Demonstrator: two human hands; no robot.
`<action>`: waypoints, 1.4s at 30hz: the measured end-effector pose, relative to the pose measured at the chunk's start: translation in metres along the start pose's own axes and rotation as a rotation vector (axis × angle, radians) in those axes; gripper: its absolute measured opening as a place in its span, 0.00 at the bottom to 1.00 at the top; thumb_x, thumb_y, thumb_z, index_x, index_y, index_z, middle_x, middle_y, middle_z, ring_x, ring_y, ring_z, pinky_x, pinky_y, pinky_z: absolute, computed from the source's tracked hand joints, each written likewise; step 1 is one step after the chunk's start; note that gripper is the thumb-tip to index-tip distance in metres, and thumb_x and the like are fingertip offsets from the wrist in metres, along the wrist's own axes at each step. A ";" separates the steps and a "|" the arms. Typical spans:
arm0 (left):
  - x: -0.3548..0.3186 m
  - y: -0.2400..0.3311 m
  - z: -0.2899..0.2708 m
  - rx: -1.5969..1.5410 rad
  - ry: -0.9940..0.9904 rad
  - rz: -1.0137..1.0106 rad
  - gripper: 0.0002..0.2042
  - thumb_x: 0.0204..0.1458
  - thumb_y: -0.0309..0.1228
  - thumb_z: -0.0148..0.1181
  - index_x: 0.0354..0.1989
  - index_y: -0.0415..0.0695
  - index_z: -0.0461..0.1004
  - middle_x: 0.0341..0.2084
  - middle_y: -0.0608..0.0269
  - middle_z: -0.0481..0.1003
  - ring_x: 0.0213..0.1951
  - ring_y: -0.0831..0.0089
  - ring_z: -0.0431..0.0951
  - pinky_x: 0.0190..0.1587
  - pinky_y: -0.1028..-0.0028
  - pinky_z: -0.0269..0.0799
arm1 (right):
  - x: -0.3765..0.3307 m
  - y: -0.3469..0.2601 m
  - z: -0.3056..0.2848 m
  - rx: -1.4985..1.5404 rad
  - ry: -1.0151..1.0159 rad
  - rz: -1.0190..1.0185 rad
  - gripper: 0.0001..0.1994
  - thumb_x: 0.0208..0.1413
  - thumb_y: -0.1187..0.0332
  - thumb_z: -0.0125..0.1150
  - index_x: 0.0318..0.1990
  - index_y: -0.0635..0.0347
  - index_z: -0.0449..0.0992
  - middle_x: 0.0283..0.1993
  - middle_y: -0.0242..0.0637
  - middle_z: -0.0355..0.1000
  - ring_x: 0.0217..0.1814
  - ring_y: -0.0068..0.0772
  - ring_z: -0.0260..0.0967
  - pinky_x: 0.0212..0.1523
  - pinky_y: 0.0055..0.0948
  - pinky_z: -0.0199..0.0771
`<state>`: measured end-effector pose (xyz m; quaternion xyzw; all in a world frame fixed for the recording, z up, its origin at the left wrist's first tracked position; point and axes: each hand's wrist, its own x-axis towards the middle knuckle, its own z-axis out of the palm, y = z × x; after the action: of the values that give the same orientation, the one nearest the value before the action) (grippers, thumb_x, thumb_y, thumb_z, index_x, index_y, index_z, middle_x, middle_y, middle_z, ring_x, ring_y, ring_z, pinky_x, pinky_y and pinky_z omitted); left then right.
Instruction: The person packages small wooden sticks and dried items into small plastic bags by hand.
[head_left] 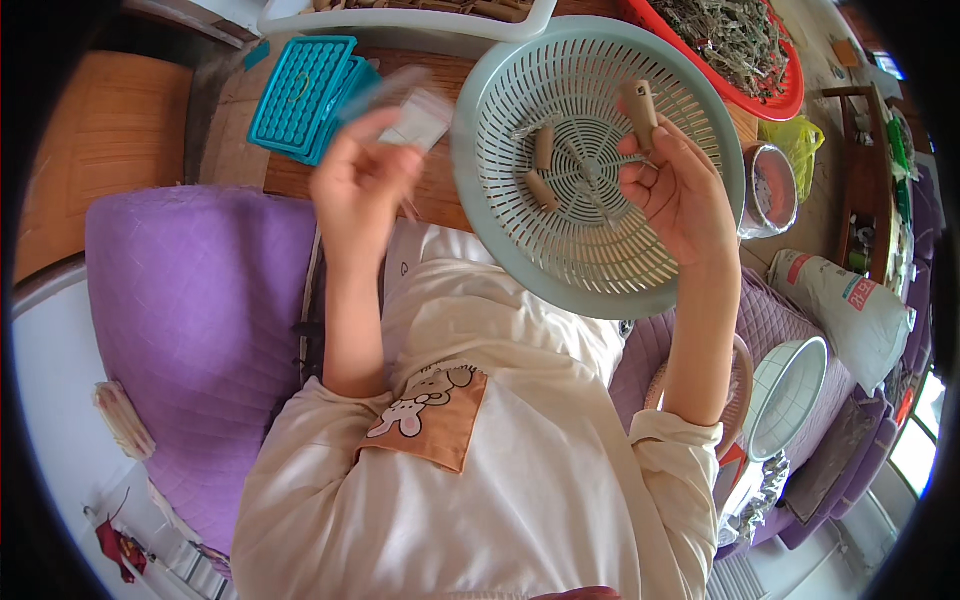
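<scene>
- tan, cork-like cylinder (638,110) sits pinched in the right hand (680,195), thumb and fingertips closed round its lower end, upper end poking up free. it's raised over the far right part of the pale green slotted basket (500,230).
- something thin and wiry shows by the thumb under the cylinder; too small to say if it's attached.
- two more tan cylinders (543,170) lie loose on the basket floor near the hub, close together, apart from the hand.
- left hand (362,185) is closed on a small clear plastic bag (420,115), held up beside the basket's left rim. hand and bag are motion-blurred, so exact finger placement can't be told.
- handling call on the cylinder: looks light and stiff, matte surface, probably not slippery. round, so it'll roll if set on its side. a pinch across the mid-body should give better control than the end grip.
- bag: thin, limp, near weightless, likely slick film. take it at the mouth edge, not the flat.
- basket: rigid plastic resting on the lap, slots are narrow enough that the cylinders stay in.
- around: teal perforated trays (305,95) on the wooden surface beyond the left hand, red basket (790,100) with grey stringy bits at top right, purple quilted cushion (190,310) at the left.
</scene>
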<state>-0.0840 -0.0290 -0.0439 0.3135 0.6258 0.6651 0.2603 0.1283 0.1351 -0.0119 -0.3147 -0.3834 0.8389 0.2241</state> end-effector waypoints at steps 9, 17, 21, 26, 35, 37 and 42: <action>-0.043 0.043 0.060 0.465 -0.477 0.525 0.17 0.33 0.23 0.66 0.35 0.40 0.71 0.22 0.59 0.75 0.21 0.75 0.74 0.23 0.79 0.69 | -0.024 0.012 0.045 0.322 -0.203 -0.151 0.18 0.56 0.70 0.40 0.52 0.69 0.56 0.35 0.43 0.67 0.32 0.31 0.70 0.32 0.24 0.74; -0.052 0.036 0.059 0.083 -0.209 0.751 0.10 0.35 0.18 0.62 0.29 0.41 0.72 0.20 0.62 0.74 0.19 0.75 0.73 0.19 0.80 0.68 | -0.050 0.024 0.047 0.332 -0.188 -0.233 0.17 0.50 0.74 0.50 0.48 0.70 0.61 0.38 0.42 0.66 0.37 0.27 0.67 0.35 0.23 0.71; -0.057 0.033 0.056 -0.146 -0.281 0.670 0.08 0.37 0.20 0.61 0.28 0.41 0.72 0.21 0.61 0.74 0.19 0.75 0.73 0.20 0.81 0.68 | -0.050 0.033 0.044 0.124 -0.121 -0.197 0.15 0.45 0.76 0.58 0.43 0.68 0.67 0.39 0.40 0.68 0.39 0.23 0.66 0.37 0.21 0.68; -0.056 0.042 0.051 -0.721 -0.784 -0.057 0.03 0.45 0.22 0.55 0.29 0.37 0.71 0.21 0.58 0.74 0.21 0.77 0.73 0.21 0.82 0.67 | -0.044 0.032 0.051 0.079 -0.169 -0.162 0.15 0.41 0.74 0.64 0.39 0.65 0.70 0.35 0.34 0.70 0.35 0.19 0.66 0.38 0.18 0.66; -0.051 0.032 0.053 -0.733 -0.175 -0.105 0.06 0.52 0.25 0.48 0.32 0.34 0.68 0.20 0.59 0.71 0.21 0.77 0.69 0.24 0.81 0.66 | -0.056 0.017 0.050 -0.071 -0.204 -0.225 0.17 0.37 0.74 0.67 0.36 0.67 0.70 0.31 0.32 0.70 0.33 0.18 0.66 0.34 0.17 0.66; -0.052 0.030 0.050 -0.782 -0.155 -0.020 0.06 0.52 0.25 0.47 0.33 0.33 0.67 0.20 0.57 0.71 0.21 0.76 0.69 0.24 0.80 0.66 | -0.055 0.024 0.050 -0.232 -0.238 -0.301 0.15 0.38 0.75 0.66 0.35 0.67 0.70 0.31 0.32 0.69 0.33 0.18 0.66 0.34 0.18 0.67; -0.056 0.033 0.047 -0.890 -0.691 -0.112 0.06 0.49 0.24 0.51 0.28 0.32 0.69 0.20 0.55 0.72 0.21 0.74 0.71 0.24 0.78 0.67 | -0.052 0.026 0.055 -0.170 -0.168 -0.181 0.13 0.43 0.76 0.62 0.38 0.69 0.68 0.34 0.34 0.69 0.36 0.19 0.65 0.38 0.19 0.66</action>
<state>-0.0102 -0.0414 -0.0155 0.3391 0.1791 0.7088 0.5920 0.1229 0.0602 0.0142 -0.2256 -0.4970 0.8032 0.2386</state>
